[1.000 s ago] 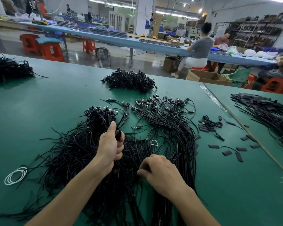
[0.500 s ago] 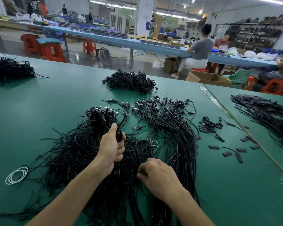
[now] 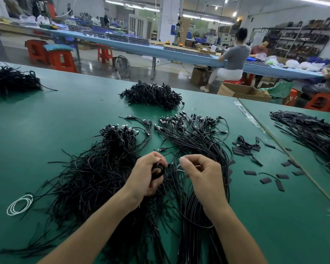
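Black cable coil [image 3: 158,171] over the green desk [image 3: 274,216], clasped in the left hand [image 3: 144,178] grip; its free tail [image 3: 178,168] appears to run rightward into the narrow pinch of the right hand [image 3: 203,175], just beside the coil.

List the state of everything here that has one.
left hand, grips the coiled cable
coiled cable, wound into a small loop
right hand, fingers curled, pinching a cable strand
loose cables, fanned flat on the table
far pile, heaped, untouched
white coil, lying flat, apart from both hands
black sleeves, scattered flat
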A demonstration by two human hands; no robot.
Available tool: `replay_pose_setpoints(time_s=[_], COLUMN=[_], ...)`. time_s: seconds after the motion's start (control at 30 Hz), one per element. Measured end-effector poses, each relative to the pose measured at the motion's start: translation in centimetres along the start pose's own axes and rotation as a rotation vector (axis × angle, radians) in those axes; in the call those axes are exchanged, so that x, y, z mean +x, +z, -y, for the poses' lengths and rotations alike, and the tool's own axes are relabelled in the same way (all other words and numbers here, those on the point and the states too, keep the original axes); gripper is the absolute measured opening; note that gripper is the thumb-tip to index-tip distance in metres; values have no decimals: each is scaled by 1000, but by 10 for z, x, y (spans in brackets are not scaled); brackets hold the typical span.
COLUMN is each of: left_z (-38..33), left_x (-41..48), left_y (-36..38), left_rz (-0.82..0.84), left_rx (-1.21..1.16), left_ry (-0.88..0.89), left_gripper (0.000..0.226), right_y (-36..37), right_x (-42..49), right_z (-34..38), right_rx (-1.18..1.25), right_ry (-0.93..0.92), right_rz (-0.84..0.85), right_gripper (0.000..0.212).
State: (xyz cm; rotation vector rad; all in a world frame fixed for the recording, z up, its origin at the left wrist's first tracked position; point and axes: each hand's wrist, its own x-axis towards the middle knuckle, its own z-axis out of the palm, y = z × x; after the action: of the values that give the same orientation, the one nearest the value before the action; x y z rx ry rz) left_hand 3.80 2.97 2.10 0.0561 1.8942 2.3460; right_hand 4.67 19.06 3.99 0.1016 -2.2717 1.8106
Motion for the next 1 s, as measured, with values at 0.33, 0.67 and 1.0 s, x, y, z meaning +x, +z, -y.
replay_pose_setpoints(time_s=[0.33, 0.67, 1.0], left_z=[7, 9, 6], left_x=[-10, -6, -12], left_y=[14, 17, 9], left_rz=[0, -119, 88], left_rx=[92, -134, -3], left_ry=[172, 160, -243], left_gripper=[34, 53, 47], right_y=[-2, 10, 0], right_x=[-12, -29, -23], right_z=[9, 16, 36], right_rx=[-565, -638, -1036], right_ry=[-407, -577, -956], right_rz=[22, 75, 392], right_gripper=[9, 10, 16])
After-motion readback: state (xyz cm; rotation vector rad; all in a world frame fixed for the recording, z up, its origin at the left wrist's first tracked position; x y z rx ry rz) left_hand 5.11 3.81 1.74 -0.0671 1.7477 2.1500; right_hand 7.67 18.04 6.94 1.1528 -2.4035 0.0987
